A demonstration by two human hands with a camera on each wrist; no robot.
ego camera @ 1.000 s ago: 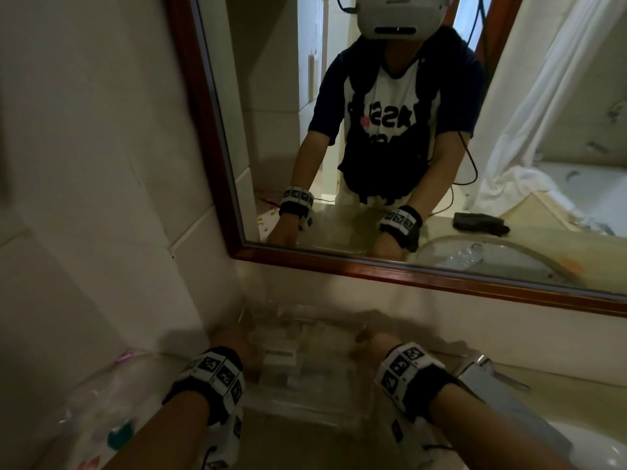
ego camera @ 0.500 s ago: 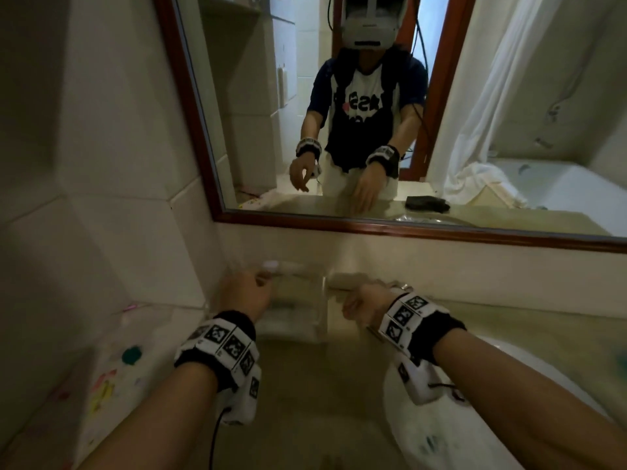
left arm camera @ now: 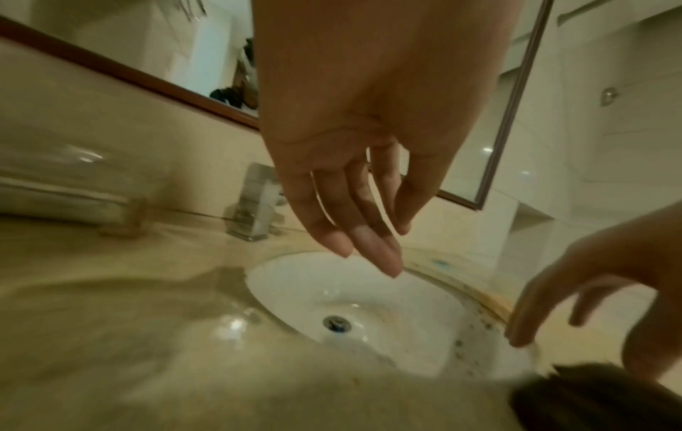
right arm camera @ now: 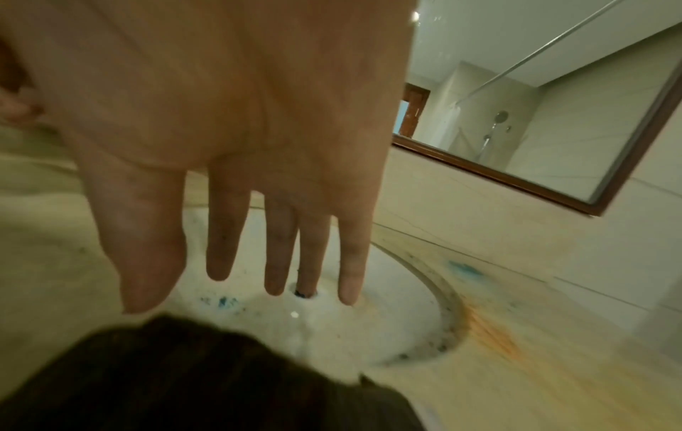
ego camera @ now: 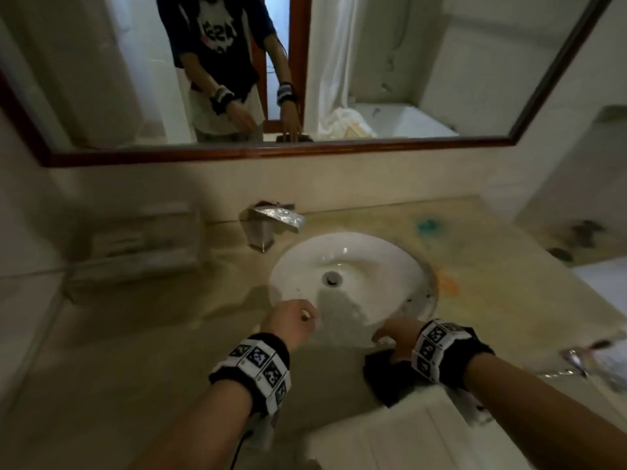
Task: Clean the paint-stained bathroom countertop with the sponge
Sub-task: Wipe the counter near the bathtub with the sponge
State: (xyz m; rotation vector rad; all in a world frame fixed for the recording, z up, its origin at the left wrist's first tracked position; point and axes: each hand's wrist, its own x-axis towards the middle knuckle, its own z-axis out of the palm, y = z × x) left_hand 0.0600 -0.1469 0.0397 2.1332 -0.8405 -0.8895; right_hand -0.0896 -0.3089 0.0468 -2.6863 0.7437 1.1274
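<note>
The beige countertop point(ego camera: 492, 266) carries a blue paint stain point(ego camera: 428, 225) and an orange paint stain point(ego camera: 448, 284) to the right of the white sink point(ego camera: 373, 259). A dark sponge point(ego camera: 386, 374) lies at the counter's front edge. My right hand point(ego camera: 383, 337) is just above it with fingers spread and straight; whether it touches the sponge is unclear. In the right wrist view the sponge point(right arm camera: 184, 379) sits below the palm, and the right hand point(right arm camera: 239, 291) reaches over the sink. My left hand point(ego camera: 307, 315) hovers empty over the sink's front left rim, its fingers point(left arm camera: 372, 248) relaxed.
A chrome faucet point(ego camera: 271, 220) stands behind the sink. A clear plastic box point(ego camera: 135, 245) sits at the back left against the wall. A mirror point(ego camera: 305, 79) hangs above. Clear plastic wrapping point(ego camera: 593, 361) lies at the right edge, and dark items point(ego camera: 583, 228) at the far right.
Both hands have left the clear box at the back left and moved right to the sink's front. The right hand now hangs over the dark sponge. The view swung to the sink.
</note>
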